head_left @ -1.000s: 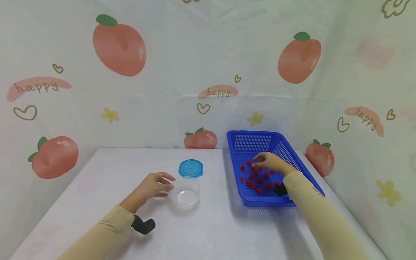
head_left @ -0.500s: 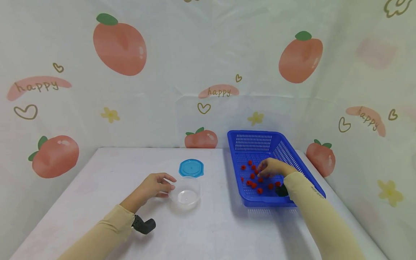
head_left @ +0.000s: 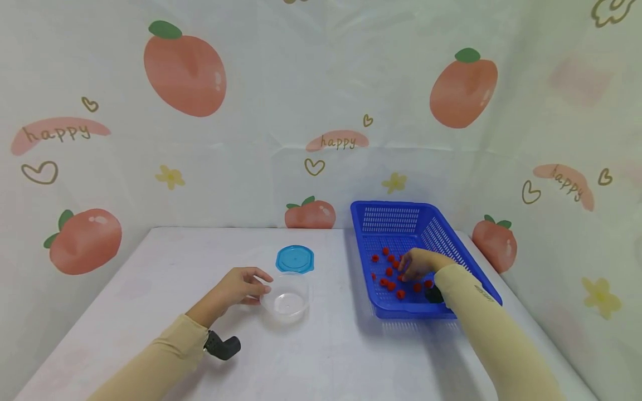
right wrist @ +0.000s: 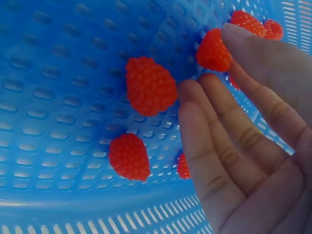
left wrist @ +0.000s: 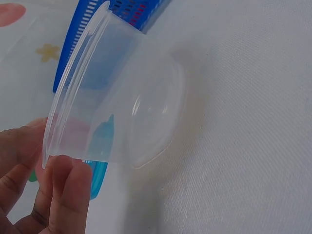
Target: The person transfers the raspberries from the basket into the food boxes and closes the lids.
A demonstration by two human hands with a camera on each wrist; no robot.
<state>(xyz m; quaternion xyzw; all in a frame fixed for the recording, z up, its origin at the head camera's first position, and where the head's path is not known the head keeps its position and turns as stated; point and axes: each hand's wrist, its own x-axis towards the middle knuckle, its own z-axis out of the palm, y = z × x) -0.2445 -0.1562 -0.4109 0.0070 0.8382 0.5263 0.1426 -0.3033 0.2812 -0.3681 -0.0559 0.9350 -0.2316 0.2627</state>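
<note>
Head, basket [head_left: 411, 313]: right; raspberries [head_left: 389, 272] remain inside.
Head, container [head_left: 287, 303]: left of basket, no raspberries; lid [head_left: 295, 259] off, beyond.
Left wrist, left hand [left wrist: 53, 190]: pinches container's rim.
Right wrist, right hand [right wrist: 258, 146]: part-curled at raspberries; grasp cannot be told.

Beyond the left hand [head_left: 236, 287], a fruit-printed backdrop [head_left: 281, 83] reading "happy" is hanging. A white tablecloth [head_left: 321, 351] is spreading beneath that hand.
</note>
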